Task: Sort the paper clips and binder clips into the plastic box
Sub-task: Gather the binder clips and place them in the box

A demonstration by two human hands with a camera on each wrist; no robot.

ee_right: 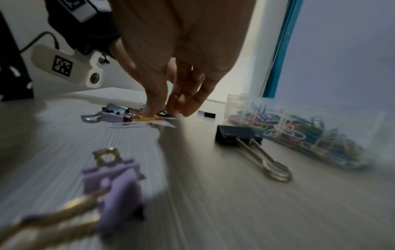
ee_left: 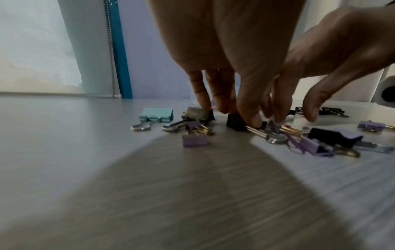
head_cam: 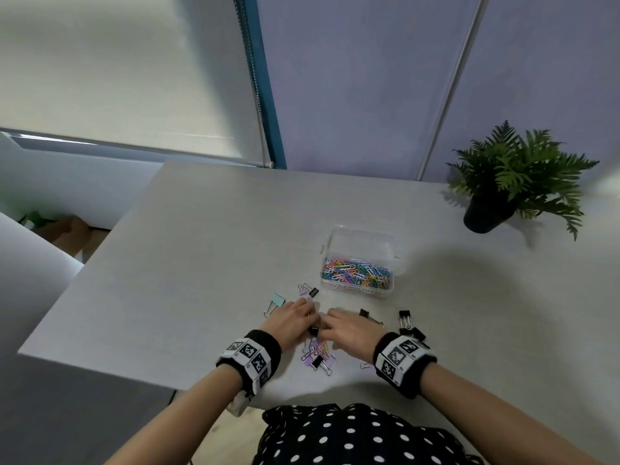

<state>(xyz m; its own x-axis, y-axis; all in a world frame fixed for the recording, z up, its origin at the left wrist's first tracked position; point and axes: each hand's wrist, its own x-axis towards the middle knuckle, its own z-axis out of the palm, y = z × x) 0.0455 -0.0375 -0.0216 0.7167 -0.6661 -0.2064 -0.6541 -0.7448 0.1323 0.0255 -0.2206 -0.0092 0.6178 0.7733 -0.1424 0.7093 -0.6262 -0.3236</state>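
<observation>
A spotted dress point(head_cam: 352, 434) is sitting closest, at the near table point(head_cam: 201, 246) edge. The left hand point(head_cam: 295, 318) is pinching a black binder clip point(ee_left: 236, 122), and the right hand point(head_cam: 345, 325) is pinching a yellow paper clip point(ee_right: 143, 118) from the mixed pile point(head_cam: 317, 355). Just past them, the clear plastic box point(head_cam: 359, 238) is lying open, full of colorful paper clips point(head_cam: 357, 271). More binder clips are lying around. The left of the table is staying wide and bare.
</observation>
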